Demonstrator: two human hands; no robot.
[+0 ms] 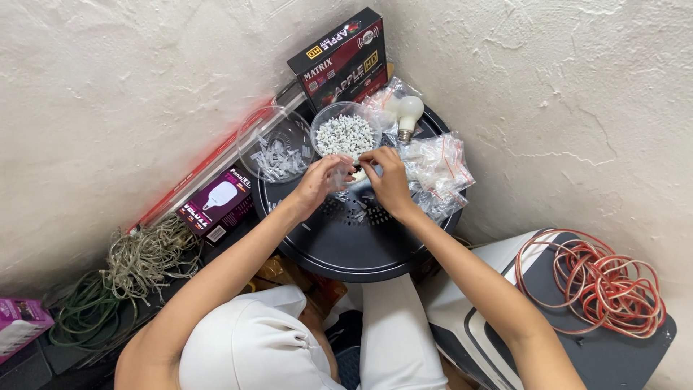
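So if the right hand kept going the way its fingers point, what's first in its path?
Probably the small clear bag pinched by the left hand; the right hand already touches it. Beyond sits the bowl of white pieces.

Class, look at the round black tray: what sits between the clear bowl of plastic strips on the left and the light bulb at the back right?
In the head view, a clear bowl of small white clips sits between the bowl of plastic strips and the light bulb.

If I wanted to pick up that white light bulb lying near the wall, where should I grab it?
Probably by the round glass head of the light bulb, coming from above. It lies on its side on clear plastic bags, metal base pointing towards the tray, so the wide globe is the exposed part; the bowl of white pieces crowds its left.
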